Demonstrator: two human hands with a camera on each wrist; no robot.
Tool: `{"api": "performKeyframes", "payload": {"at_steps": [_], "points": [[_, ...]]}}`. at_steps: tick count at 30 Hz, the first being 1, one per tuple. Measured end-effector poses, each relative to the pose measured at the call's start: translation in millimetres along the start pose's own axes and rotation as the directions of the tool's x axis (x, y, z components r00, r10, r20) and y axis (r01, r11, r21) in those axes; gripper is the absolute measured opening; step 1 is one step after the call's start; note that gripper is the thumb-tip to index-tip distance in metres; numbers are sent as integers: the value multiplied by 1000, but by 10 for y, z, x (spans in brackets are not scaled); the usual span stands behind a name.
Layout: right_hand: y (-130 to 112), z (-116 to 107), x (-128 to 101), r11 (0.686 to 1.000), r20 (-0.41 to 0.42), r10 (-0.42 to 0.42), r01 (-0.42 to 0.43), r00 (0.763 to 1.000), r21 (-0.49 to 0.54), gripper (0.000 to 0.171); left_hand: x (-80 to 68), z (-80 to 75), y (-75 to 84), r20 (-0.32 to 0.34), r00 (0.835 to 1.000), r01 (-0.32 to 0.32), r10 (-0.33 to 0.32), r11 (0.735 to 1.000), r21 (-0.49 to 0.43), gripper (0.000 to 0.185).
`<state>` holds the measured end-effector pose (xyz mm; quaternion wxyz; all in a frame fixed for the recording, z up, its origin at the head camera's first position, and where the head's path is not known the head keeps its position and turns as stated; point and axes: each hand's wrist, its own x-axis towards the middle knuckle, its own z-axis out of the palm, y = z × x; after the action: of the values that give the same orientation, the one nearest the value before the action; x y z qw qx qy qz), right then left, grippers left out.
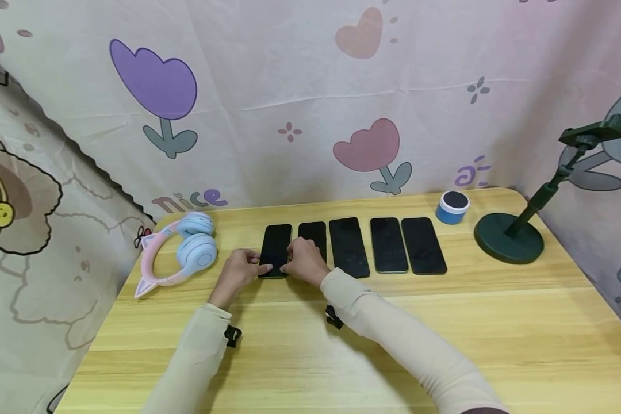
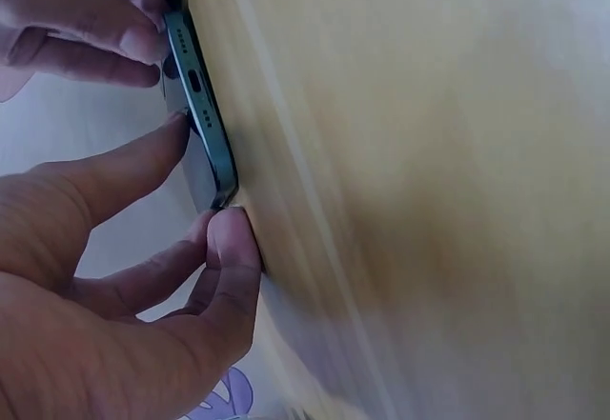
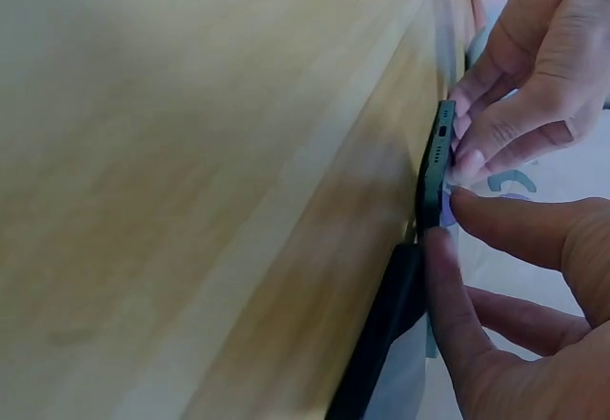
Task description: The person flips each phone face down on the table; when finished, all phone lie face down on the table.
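Observation:
A black-screened smartphone lies face up at the left end of a row of phones. My left hand grips its lower left side, thumb over the screen and fingers at the edge. On the opposite side, my right hand holds the lower right edge between thumb and fingers. The left wrist view shows the phone's greenish bottom edge with its charging port and speaker holes, low over the tabletop. Behind the right hand, a second phone is partly hidden.
Three more phones, the nearest being a larger black one, continue the row rightward. Pink and blue cat-ear headphones lie left. A blue jar and a dark green stand are at the right. A patterned cloth hangs behind the wooden table.

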<state>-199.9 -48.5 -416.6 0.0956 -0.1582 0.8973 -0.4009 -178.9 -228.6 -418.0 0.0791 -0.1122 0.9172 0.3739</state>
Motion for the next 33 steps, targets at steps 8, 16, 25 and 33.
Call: {"api": "performKeyframes", "payload": {"at_steps": [8,16,25,33], "points": [[-61,12,22,999,2,26,-26,1000,-44,21,-20,38,22,-4,999,36,-36,999,-27,48],[-87,39,58,998,-11,51,-52,999,-39,29,-32,49,41,-41,999,32,-32,999,-6,49],[-105,50,55,996,-23,84,-84,996,20,29,-58,61,54,-73,996,49,-50,999,-10,49],[-86,79,47,992,-37,106,-103,994,77,50,-63,74,25,-116,992,50,-56,998,-48,44]]}}
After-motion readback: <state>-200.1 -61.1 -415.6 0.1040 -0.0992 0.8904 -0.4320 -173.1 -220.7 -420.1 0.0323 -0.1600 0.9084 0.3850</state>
